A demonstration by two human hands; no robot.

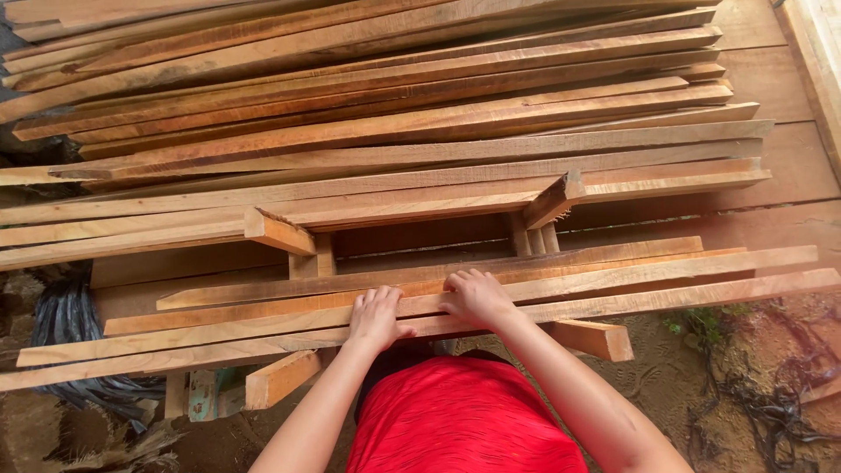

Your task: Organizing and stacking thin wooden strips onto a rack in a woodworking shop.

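Where slats lie stacked, both hands flat atop.

Under your left hand and right hand the long rough-sawn wooden slats run pale tan streaked with orange-brown grain. Beyond your fingers, the big stack of sawn boards shows reddish brown with dark smudges. Below your wrists, your ribbed shirt is bright red. Left of your grip, crumpled plastic sheeting is glossy black.
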